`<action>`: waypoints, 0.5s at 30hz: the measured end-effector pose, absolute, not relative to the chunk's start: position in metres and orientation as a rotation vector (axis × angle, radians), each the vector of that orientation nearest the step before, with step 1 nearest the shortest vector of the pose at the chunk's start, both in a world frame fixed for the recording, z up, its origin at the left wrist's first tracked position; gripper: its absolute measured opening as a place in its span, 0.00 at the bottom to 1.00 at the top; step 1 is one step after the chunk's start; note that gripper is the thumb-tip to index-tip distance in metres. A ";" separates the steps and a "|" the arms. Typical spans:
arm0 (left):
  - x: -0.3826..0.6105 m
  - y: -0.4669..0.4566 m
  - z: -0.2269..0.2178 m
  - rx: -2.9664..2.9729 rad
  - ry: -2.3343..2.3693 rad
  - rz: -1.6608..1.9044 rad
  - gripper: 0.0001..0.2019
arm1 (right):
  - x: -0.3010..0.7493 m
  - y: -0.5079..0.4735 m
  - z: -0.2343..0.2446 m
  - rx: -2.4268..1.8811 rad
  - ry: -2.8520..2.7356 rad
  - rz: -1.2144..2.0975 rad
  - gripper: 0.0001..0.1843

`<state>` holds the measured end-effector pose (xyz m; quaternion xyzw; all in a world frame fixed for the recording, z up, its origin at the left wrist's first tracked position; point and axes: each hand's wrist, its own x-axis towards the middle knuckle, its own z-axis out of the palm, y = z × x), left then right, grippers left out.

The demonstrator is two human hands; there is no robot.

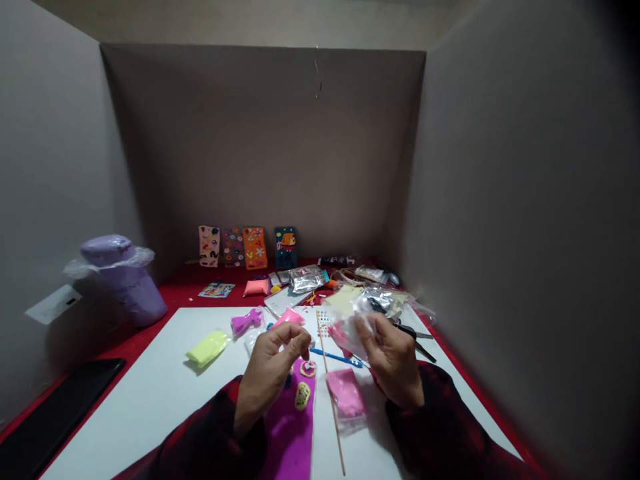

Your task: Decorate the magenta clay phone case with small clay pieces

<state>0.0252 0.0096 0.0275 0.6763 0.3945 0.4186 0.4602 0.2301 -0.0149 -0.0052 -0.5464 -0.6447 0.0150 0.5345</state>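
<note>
In the head view, a clear plastic bag (357, 328) with pink in it is held up above the white board (150, 400), clamped between thumb and fingers of the right hand (395, 359); the left hand (273, 370) is held over the purple sheet (295, 443), its fingers curled toward the thumb; whether they are closed on anything cannot be told; between the hands' sleeves, a pink packet (347, 392) is seen lying beside a thin stick (331, 393).
</note>
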 end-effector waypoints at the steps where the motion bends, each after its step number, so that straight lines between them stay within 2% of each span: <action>1: 0.026 0.011 0.027 1.631 0.969 1.053 0.15 | 0.231 -0.014 -0.004 -1.340 -1.459 0.038 0.11; 7: 0.028 0.012 0.028 1.390 0.908 1.117 0.10 | 0.248 0.005 -0.014 -1.433 -1.281 0.109 0.17; 13: 0.028 0.009 0.028 1.320 0.916 1.131 0.10 | 0.263 0.024 -0.033 -1.455 -1.391 0.100 0.26; 15: 0.029 0.010 0.027 1.323 0.953 1.117 0.11 | 0.263 0.023 -0.031 -1.444 -1.424 0.032 0.25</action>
